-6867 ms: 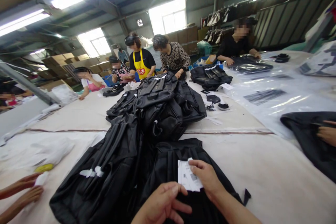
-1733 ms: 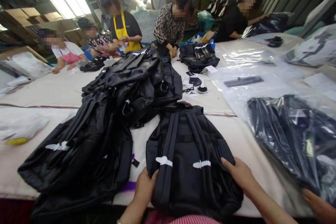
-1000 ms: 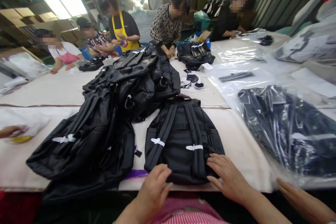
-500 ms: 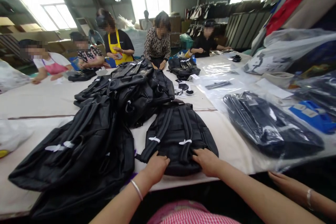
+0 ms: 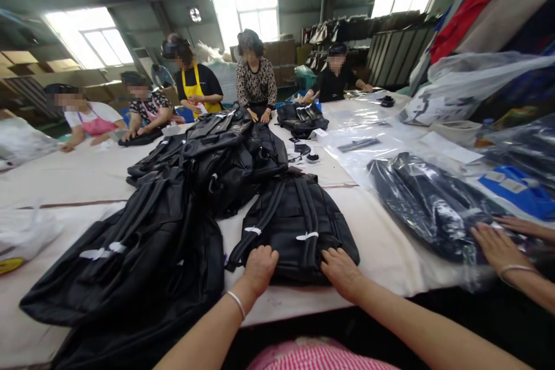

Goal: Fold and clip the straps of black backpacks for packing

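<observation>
A black backpack [image 5: 295,214] lies flat on the table with its straps up, white tags on both straps. My left hand [image 5: 259,269] rests on its near left edge with the fingers curled down onto the fabric. My right hand [image 5: 342,270] presses on the near right edge, fingers bent onto the bag. Neither hand lifts anything.
A pile of black backpacks [image 5: 173,208] fills the table [image 5: 390,243] to my left. A bagged backpack in clear plastic [image 5: 429,202] lies to the right, with a co-worker's hands [image 5: 498,245] on it. Several people work along the far side.
The white paper tag I held earlier is gone from my hands. The backpack was slid away from the table edge and both hands now press its near edge. The co-worker's hand moved onto the plastic.
</observation>
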Tool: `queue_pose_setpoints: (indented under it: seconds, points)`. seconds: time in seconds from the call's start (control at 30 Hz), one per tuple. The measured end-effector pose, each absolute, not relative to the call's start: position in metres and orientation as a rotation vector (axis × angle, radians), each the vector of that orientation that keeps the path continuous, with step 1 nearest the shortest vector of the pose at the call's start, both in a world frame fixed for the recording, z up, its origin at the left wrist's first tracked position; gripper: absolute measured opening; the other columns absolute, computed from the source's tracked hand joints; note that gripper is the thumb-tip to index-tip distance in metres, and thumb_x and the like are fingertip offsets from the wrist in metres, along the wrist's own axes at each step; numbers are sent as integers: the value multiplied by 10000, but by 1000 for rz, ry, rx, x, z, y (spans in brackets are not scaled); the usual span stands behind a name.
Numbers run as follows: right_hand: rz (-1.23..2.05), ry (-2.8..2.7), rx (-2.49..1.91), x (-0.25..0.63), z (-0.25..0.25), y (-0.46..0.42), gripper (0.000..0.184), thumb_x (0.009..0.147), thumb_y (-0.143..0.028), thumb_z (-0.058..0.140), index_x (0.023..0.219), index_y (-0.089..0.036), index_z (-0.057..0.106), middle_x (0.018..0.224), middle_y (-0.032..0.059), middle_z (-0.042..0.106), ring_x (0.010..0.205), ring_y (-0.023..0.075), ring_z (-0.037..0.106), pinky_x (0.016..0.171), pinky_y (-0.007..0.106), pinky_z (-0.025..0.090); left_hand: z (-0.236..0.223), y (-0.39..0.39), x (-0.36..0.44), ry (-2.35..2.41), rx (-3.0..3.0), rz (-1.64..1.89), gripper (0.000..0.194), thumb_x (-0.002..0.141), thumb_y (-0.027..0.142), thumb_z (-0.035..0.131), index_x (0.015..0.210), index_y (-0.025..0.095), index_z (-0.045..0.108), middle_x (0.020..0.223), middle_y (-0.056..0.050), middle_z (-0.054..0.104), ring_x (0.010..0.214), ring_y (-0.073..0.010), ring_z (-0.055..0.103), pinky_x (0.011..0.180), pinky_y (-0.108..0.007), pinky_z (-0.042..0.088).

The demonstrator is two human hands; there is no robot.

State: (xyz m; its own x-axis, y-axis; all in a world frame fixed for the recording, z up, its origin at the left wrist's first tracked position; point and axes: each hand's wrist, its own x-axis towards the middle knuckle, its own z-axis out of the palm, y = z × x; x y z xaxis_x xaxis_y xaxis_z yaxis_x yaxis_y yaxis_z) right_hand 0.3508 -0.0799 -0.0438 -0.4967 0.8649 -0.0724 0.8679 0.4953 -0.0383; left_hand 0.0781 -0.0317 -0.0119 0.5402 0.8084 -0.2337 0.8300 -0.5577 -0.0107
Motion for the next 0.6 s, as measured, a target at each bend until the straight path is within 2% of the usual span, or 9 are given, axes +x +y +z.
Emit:
queue_pose_setpoints:
  seconds: [0.1,0.17,0.3,0.37,0.4,0.5,0.53,0.6]
  points:
    - [-164,2687,1590,350,-41,-66,166,777,-223,623,926,-189,685,1004,120,658,921,275,567,772,390,374,-9,-15,74,1308,2676,-375,129,865,154,531,981,186,580,993,-93,600,955,-240,573,833,-392,472]
    - [-195,2683,1602,351,-40,-54,156,780,-159,589,901,-185,685,883,99,667,830,242,578,711,357,357,-7,-7,74,1266,2672,-407,161,828,190,606,987,193,582,1009,-85,599,966,-238,571,837,-378,475]
    - [-186,2699,1664,356,-51,-50,204,853,-99,489,912,-180,667,859,99,658,804,223,570,696,354,331,-1,-13,83,1288,2667,-463,193,871,98,449,968,178,596,1026,-115,593,972,-250,574,831,-406,475]
    - [-154,2723,1710,358,-60,-56,187,877,-123,487,910,-192,657,877,93,651,825,232,562,717,364,330,2,-22,88,1291,2655,-474,195,855,135,486,1005,172,606,1063,-129,593,990,-272,573,844,-436,472]
    - [-130,2741,1735,358,-64,-59,176,881,-131,492,904,-197,653,874,87,648,824,233,557,723,367,330,2,-25,90,1283,2639,-450,243,831,198,554,1068,174,603,1112,-134,589,1029,-288,563,872,-455,464]
    - [-69,2771,1807,357,-71,-62,141,870,-138,522,866,-197,651,834,76,643,791,225,549,719,367,340,3,-23,91,1195,2553,-315,619,720,366,709,1286,199,521,1302,-127,545,1215,-317,482,1033,-482,377]
    - [-66,2766,1828,356,-71,-62,140,864,-133,528,852,-195,653,826,75,646,784,220,551,720,366,348,2,-19,92,1167,2511,-296,622,729,361,700,1302,209,515,1310,-114,558,1233,-300,483,1061,-458,359]
    - [-22,2750,1919,353,-67,-67,156,855,-118,530,869,-190,667,912,93,672,847,229,570,765,378,376,-1,-9,93,1145,2445,-324,419,795,272,616,1209,216,592,1203,-89,644,1151,-252,570,1026,-387,402]
